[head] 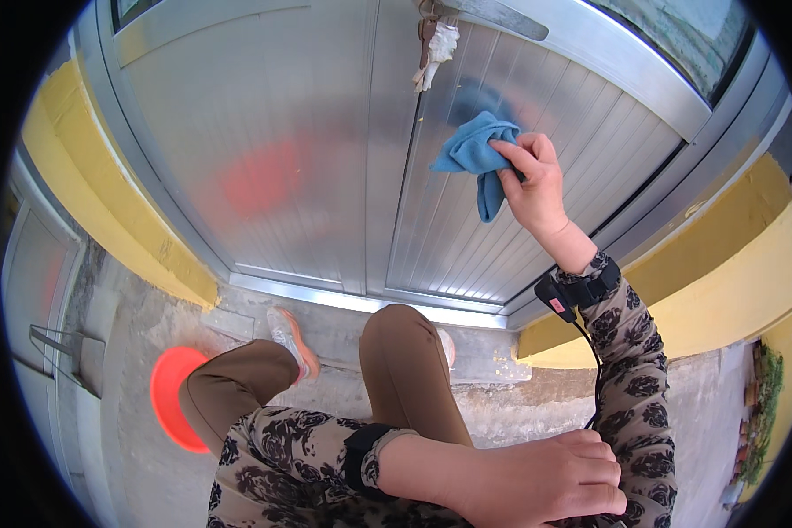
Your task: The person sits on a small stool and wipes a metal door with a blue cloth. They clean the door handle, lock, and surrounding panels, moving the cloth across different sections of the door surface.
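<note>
A blue cloth (476,148), folded and bunched, is pinched between the thumb and fingers of my right hand (538,181). The cloth is in front of the ribbed right-hand panel of a metal door (567,125), and its dark reflection shows just above it. Whether it touches the metal, I cannot tell. My left hand (548,475) lies across my body at the bottom, its fingers curled against my patterned right sleeve (633,396). Its palm and thumb are hidden, so any grip on the sleeve is unclear.
Keys (427,39) with a ragged pale tag hang by the door handle (501,16). A red basin (171,402) stands on the concrete floor beside my left leg. Yellow walls (713,284) flank the doorway. At left is a long-handled dustpan (89,363); potted plants (762,409) stand far right.
</note>
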Action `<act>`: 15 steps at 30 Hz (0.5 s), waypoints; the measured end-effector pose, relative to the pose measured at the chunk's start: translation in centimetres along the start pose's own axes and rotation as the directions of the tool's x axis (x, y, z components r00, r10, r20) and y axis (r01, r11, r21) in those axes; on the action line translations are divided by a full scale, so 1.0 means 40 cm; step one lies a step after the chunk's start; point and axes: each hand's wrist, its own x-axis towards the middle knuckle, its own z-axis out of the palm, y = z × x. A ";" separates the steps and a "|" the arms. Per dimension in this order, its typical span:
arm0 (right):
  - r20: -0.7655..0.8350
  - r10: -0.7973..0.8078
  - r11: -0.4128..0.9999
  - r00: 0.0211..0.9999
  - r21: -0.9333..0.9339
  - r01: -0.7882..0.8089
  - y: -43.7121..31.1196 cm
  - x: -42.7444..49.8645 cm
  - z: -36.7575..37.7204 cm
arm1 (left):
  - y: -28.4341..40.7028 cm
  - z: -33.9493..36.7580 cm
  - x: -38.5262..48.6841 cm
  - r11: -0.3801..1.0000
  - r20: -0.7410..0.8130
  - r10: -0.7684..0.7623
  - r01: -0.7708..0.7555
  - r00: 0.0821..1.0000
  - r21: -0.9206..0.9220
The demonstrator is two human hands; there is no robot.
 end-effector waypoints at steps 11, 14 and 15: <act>0.272 -0.520 0.665 0.810 -0.466 0.584 0.027 -0.041 0.071 | 0.094 -0.207 -0.061 0.706 -0.304 -0.253 0.390 0.919 0.591; 0.279 -0.484 0.730 0.829 -0.394 0.559 0.021 -0.010 0.075 | 0.141 -0.349 0.007 0.428 -0.228 -0.097 0.248 0.969 0.869; 0.200 -0.469 0.771 0.860 -0.383 0.509 0.015 0.015 0.069 | 0.143 -0.399 0.040 0.321 -0.194 -0.055 0.201 0.979 0.925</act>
